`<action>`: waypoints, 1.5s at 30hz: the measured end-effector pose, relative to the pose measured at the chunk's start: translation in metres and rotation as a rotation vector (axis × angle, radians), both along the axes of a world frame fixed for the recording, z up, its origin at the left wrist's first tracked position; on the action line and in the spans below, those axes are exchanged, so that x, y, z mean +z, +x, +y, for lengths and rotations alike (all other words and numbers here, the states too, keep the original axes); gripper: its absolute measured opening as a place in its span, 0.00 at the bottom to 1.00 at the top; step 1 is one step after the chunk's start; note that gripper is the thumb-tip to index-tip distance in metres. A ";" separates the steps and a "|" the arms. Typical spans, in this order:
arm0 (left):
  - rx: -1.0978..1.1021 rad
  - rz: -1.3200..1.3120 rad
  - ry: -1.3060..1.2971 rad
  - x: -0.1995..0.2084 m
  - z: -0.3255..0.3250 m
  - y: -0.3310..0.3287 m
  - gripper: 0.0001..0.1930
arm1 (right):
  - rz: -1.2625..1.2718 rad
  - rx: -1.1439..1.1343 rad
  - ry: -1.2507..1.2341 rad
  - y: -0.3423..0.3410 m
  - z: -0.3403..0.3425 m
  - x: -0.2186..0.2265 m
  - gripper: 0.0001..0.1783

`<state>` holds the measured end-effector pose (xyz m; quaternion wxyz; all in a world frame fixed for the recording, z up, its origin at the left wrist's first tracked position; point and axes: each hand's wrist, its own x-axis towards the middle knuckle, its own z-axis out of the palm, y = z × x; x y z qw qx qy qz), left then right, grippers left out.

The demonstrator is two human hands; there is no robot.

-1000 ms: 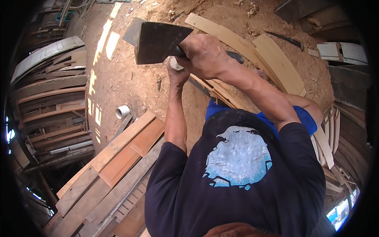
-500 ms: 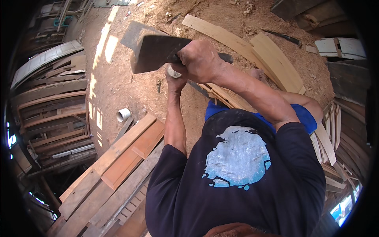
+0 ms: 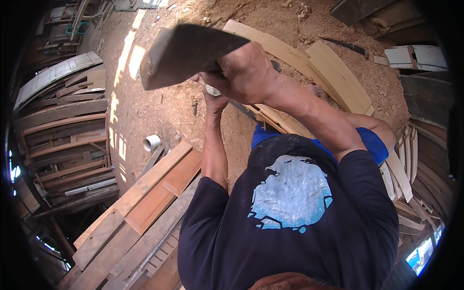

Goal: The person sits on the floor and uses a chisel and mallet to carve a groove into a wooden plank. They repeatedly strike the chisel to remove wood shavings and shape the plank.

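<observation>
My right hand (image 3: 249,67) is wrapped round the handle of a mallet (image 3: 186,55) with a big, dark, block-shaped head. The head is raised close to the camera, above and left of my fist. Just below, my left hand (image 3: 215,99) is closed round an upright tool handle (image 3: 212,90), whose pale round end shows at the top of the fist. The tool's lower end is hidden by my hands and the mallet. Narrow pieces of wood (image 3: 278,118) lie under my right forearm, beside my blue shorts.
Pale curved boards (image 3: 338,77) lie on the shaving-strewn floor ahead. At the lower left is a pile of planks (image 3: 159,193), with a white cup-like container (image 3: 151,142) near it. Stacked timber (image 3: 67,125) lines the left side, and more boards (image 3: 427,96) stand at the right.
The mallet has risen toward the camera and its head has tilted, looking larger now. My right hand has lifted with it, while my left hand has stayed nearly still.
</observation>
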<state>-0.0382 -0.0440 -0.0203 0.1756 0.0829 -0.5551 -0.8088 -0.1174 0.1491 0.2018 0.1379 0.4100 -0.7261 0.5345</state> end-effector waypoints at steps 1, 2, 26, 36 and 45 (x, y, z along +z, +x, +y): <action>0.008 -0.068 -0.341 -0.001 -0.001 0.004 0.25 | -0.033 0.021 0.154 0.003 -0.003 -0.020 0.12; 0.032 -0.129 -0.681 0.009 0.004 0.005 0.25 | -0.066 0.035 0.308 0.002 -0.005 -0.045 0.12; 0.164 -0.106 -0.721 0.022 0.018 0.014 0.25 | -0.155 0.082 0.443 0.002 0.007 -0.031 0.12; 0.396 -0.084 -0.565 -0.001 0.014 -0.016 0.22 | -0.484 0.136 0.601 0.000 0.026 -0.038 0.20; 0.185 -0.053 -0.356 0.056 0.018 -0.005 0.04 | -0.351 0.049 0.136 0.001 0.043 0.020 0.16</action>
